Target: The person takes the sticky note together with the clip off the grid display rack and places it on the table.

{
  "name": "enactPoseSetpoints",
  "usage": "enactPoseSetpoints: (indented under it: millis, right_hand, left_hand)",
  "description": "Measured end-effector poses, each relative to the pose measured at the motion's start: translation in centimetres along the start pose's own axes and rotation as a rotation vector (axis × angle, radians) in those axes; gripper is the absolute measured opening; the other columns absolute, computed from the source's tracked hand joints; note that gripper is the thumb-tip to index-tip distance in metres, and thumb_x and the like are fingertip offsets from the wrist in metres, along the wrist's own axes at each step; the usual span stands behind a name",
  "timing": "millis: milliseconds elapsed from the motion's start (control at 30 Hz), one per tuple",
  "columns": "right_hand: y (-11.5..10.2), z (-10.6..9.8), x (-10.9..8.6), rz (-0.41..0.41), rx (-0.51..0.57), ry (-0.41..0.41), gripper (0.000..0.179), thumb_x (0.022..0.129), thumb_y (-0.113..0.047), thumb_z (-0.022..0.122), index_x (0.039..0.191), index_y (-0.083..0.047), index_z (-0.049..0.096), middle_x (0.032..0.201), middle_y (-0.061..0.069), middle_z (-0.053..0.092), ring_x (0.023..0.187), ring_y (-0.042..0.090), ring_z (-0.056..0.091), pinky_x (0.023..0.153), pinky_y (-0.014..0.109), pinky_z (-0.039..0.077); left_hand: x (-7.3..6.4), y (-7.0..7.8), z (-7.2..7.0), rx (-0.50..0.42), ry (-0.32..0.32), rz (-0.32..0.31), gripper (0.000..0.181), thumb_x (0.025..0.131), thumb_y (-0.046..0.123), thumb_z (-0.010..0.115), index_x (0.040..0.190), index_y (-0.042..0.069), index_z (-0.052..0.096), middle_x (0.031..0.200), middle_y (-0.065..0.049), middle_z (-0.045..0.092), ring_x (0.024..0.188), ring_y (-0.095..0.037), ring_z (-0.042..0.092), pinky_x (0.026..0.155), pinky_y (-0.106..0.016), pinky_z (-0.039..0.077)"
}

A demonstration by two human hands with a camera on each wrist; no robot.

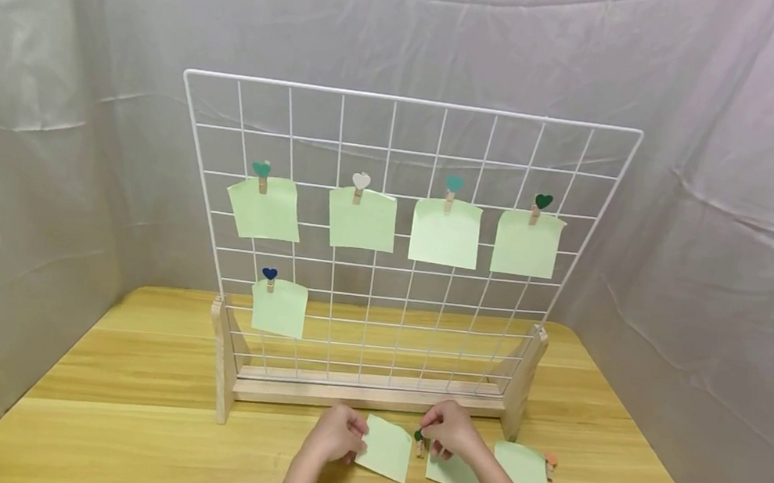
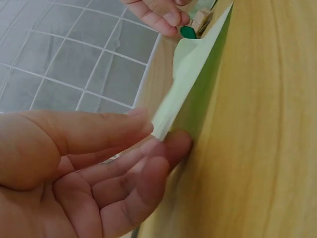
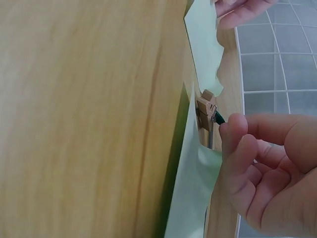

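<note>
My left hand [image 1: 338, 435] pinches the left edge of a pale green paper note [image 1: 388, 449] between thumb and fingers. In the left wrist view that note [image 2: 190, 69] tilts up off the table. To its right, my right hand [image 1: 454, 429] has thumb and forefinger on the dark green heart of a small wooden clothespin [image 1: 420, 446]. The right wrist view shows the clothespin [image 3: 206, 110] between two notes. Below my right hand lies another note [image 1: 453, 473], partly hidden by the hand and forearm.
A white wire grid [image 1: 410, 152] stands in a wooden base [image 1: 370, 399] behind the hands. Several notes hang on it by heart clothespins, among them one with a blue heart [image 1: 270, 274]. At right lie a note [image 1: 524, 470] and an orange-heart clothespin [image 1: 551, 465].
</note>
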State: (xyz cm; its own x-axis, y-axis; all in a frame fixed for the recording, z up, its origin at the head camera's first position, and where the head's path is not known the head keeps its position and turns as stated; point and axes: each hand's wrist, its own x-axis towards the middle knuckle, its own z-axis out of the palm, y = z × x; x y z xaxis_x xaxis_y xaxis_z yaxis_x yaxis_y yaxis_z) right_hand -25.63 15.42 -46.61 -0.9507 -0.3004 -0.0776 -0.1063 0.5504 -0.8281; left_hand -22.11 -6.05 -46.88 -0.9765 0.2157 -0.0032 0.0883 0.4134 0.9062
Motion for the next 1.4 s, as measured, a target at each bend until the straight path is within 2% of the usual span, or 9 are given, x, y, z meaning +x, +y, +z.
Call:
enactPoseSetpoints:
  millis: [233,400,567,767,1000,1100,1200,1300,1400]
  right_hand:
    - [-0.4,-0.2,-0.1,-0.048,-0.029,0.008,0.004,0.081,-0.001,0.060,0.078,0.003,0.059,0.065,0.006,0.057,0.042,0.013,0.053,0.036,0.025,0.042]
    - [-1.0,-0.2,0.2,-0.078,-0.024,0.003,0.006,0.082,-0.002,0.058,0.081,0.003,0.061,0.059,0.007,0.056,0.042,0.012,0.051,0.036,0.024,0.041]
    - [-1.6,-0.1,0.5,-0.103,-0.002,-0.005,0.009,0.083,-0.005,0.058,0.081,0.004,0.062,0.059,0.010,0.056,0.042,0.015,0.053,0.037,0.028,0.043]
    - [-2.7,0.3,1.0,-0.125,-0.006,0.006,0.012,0.085,-0.008,0.058,0.083,0.004,0.063,0.062,0.012,0.054,0.041,0.012,0.051,0.038,0.031,0.044]
    - [-4.5,0.9,1.6,-0.163,0.024,0.004,0.012,0.085,-0.010,0.058,0.082,0.002,0.061,0.062,0.014,0.054,0.045,0.022,0.055,0.040,0.033,0.045]
    - [-5.3,1.1,1.8,-0.173,0.046,-0.013,0.015,0.086,-0.010,0.057,0.083,0.004,0.061,0.064,0.014,0.054,0.045,0.017,0.053,0.039,0.028,0.042]
    - [-5.9,1.2,1.9,-0.192,0.046,-0.025,0.017,0.086,-0.010,0.056,0.085,0.006,0.061,0.065,0.014,0.055,0.045,0.019,0.053,0.038,0.022,0.038]
    - [-6.7,1.3,2.0,-0.212,0.046,-0.017,0.017,0.086,-0.010,0.056,0.085,0.006,0.061,0.066,0.013,0.055,0.045,0.022,0.053,0.037,0.020,0.036]
    - [-7.5,1.4,2.2,-0.216,0.047,-0.005,0.015,0.086,-0.011,0.057,0.084,0.004,0.062,0.067,0.012,0.055,0.045,0.019,0.053,0.037,0.020,0.036]
  left_hand:
    - [-0.3,0.7,-0.7,0.044,-0.004,0.007,0.013,0.072,-0.010,0.063,0.085,-0.011,0.060,0.073,-0.010,0.059,0.044,-0.021,0.057,0.040,-0.028,0.046]
    - [-0.4,0.8,-1.0,0.047,-0.002,0.025,0.014,0.073,-0.007,0.063,0.086,-0.011,0.060,0.072,-0.009,0.057,0.047,-0.025,0.058,0.046,-0.028,0.048]
    - [-0.4,0.7,-1.2,0.039,0.020,0.031,0.015,0.077,-0.001,0.062,0.088,-0.011,0.059,0.072,-0.007,0.056,0.049,-0.025,0.058,0.048,-0.027,0.047]
    - [-0.5,0.8,-1.9,0.095,0.076,0.076,0.011,0.079,0.003,0.061,0.085,-0.006,0.060,0.068,-0.004,0.057,0.052,-0.019,0.056,0.051,-0.028,0.044]
    - [-0.6,1.1,-3.2,0.106,0.145,0.112,0.007,0.079,0.001,0.059,0.082,-0.005,0.061,0.068,-0.005,0.059,0.053,-0.019,0.057,0.052,-0.027,0.045]
    - [-0.6,1.2,-3.7,0.108,0.170,0.116,0.008,0.080,0.002,0.060,0.083,-0.005,0.062,0.069,-0.005,0.060,0.054,-0.020,0.058,0.052,-0.026,0.046]
    - [-0.7,1.3,-4.2,0.084,0.187,0.105,0.009,0.081,0.003,0.059,0.085,-0.006,0.062,0.068,-0.006,0.059,0.055,-0.023,0.059,0.051,-0.027,0.046]
    - [-0.9,1.5,-4.8,0.071,0.211,0.094,0.010,0.082,0.003,0.059,0.086,-0.006,0.061,0.069,-0.007,0.058,0.055,-0.020,0.057,0.050,-0.027,0.045]
    - [-1.0,1.7,-5.2,0.077,0.235,0.084,0.010,0.082,0.004,0.059,0.086,-0.005,0.061,0.070,-0.006,0.058,0.055,-0.017,0.056,0.050,-0.028,0.044]
